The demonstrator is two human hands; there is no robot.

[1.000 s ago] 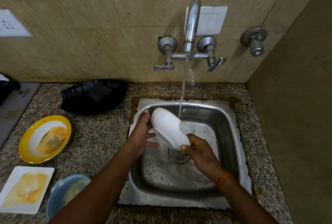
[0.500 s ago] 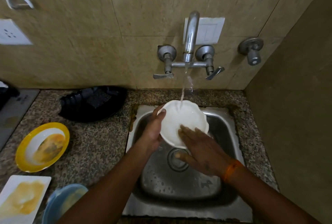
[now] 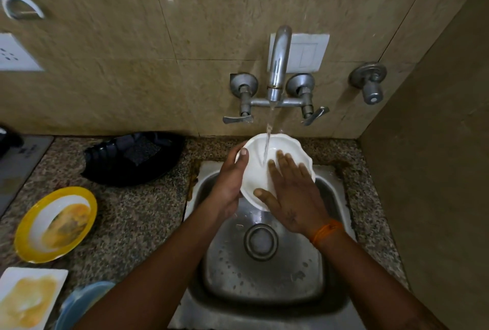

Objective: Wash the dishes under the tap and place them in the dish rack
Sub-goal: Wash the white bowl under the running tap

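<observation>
A white scalloped bowl (image 3: 260, 168) is held tilted over the steel sink (image 3: 264, 276), its inside facing me. Water from the tap (image 3: 277, 70) runs into it. My left hand (image 3: 230, 181) grips the bowl's left rim, thumb on the inside edge. My right hand (image 3: 291, 192) lies flat inside the bowl with straight fingers pressed on its surface. On the counter to the left wait a dirty yellow-rimmed plate (image 3: 54, 223), a stained white square plate (image 3: 29, 298) and a blue bowl (image 3: 79, 306).
A black rack-like tray (image 3: 111, 165) with a dark scrub pad (image 3: 141, 149) sits at the back left of the speckled granite counter (image 3: 137, 223). A side wall closes the right. A spare valve (image 3: 369, 83) sticks out of the tiled wall.
The bowl has been turned from its back to its open side and lifted under the stream. My right hand has moved from gripping the rim to lying flat inside the bowl.
</observation>
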